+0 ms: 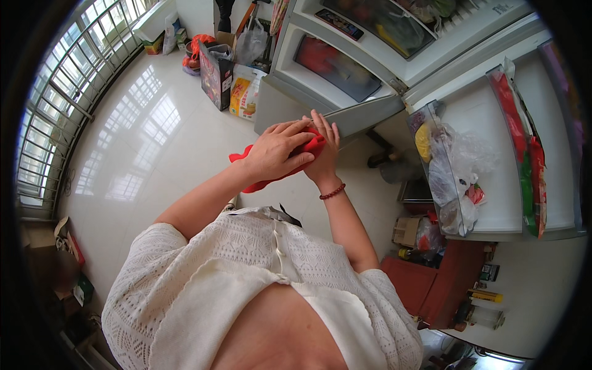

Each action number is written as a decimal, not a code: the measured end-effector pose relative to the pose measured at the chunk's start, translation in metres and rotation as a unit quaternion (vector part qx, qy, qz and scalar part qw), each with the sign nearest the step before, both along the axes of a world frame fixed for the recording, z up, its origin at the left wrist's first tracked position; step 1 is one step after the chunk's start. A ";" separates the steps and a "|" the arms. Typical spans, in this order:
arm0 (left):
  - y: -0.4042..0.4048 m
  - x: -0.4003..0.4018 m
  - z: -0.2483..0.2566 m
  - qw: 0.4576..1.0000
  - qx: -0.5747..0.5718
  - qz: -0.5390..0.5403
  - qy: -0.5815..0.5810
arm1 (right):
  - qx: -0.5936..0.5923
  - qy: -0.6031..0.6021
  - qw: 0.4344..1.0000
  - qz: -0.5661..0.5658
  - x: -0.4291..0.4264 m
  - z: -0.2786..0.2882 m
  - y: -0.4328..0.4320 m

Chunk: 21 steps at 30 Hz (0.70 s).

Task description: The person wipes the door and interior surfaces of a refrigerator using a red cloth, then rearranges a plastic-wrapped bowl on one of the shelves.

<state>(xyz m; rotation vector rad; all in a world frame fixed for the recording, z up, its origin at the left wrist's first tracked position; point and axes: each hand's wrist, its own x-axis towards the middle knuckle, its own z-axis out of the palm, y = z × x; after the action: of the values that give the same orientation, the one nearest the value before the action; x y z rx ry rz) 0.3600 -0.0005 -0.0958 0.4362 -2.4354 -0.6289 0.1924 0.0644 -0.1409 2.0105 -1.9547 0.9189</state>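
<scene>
A folded red cloth (303, 152) is pressed between my two hands above the floor, beside the open refrigerator. My left hand (280, 147) lies over it, with the thumb and fingers spread across the fabric and a loose end showing at the wrist. Against the cloth's other side is the palm of my right hand (324, 152), its fingers extended; a dark red bead bracelet (332, 192) circles that wrist. Just beyond the fingertips, the lower refrigerator door (365, 114) stands open. The parts of the cloth under my left hand are hidden.
Bagged items fill the shelves of the upper refrigerator door (492, 203) at right. A phone (339, 24) rests on the ledge above a lower drawer (337, 69). A printed box (216, 78) and a plastic sack (245, 92) stand on the floor. A red-brown cabinet (430, 277) is at lower right.
</scene>
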 end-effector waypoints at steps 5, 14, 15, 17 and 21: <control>0.010 0.000 0.005 0.999 0.045 0.001 -0.012 | 0.080 -0.213 0.970 0.083 -0.018 0.018 0.027; 0.011 0.005 0.010 0.999 0.015 -0.044 -0.028 | 0.100 -0.681 0.720 0.086 0.030 0.053 0.067; 0.011 0.005 0.008 0.994 0.092 -0.064 0.007 | 0.080 -0.687 0.717 0.087 0.031 0.051 0.065; 0.009 0.008 0.001 0.961 0.244 -0.102 0.076 | 0.043 -0.697 0.710 0.091 0.030 0.045 0.059; 0.004 0.024 -0.009 0.893 0.407 -0.099 0.162 | 0.017 -0.689 0.712 0.136 0.039 0.068 0.049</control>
<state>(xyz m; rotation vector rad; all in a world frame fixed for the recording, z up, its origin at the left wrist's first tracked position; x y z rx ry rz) 0.3840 0.0036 -0.1047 0.3578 -1.8122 -1.6783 0.2315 0.1129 -0.0732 1.6264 -2.0228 3.1131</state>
